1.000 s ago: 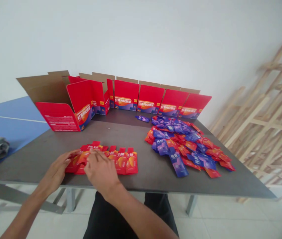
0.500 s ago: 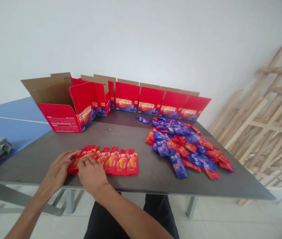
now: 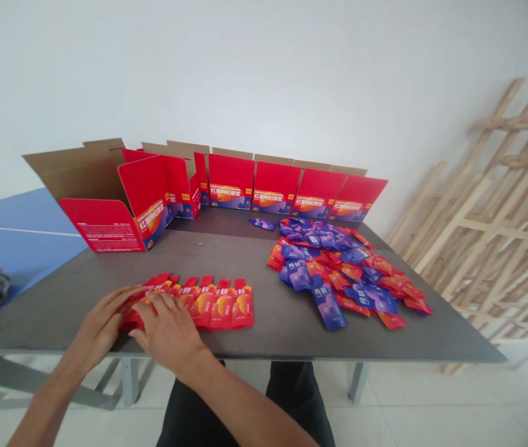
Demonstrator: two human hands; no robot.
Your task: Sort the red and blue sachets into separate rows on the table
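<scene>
At least six open red cardboard boxes (image 3: 276,180) back at least five flat red sachets (image 3: 242,307), left hand (image 3: 99,328) loosely extended, right hand (image 3: 171,332) half-spread, both touching them!

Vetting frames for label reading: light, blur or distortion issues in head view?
Head view, centre: soft light, faint shadows on the flat grey table; large characters on the row of flat red sachets mostly legible, small print not. Head view, right: pale wooden frames look soft, stretched, glare on pale tiled floor, top corner dark.
</scene>
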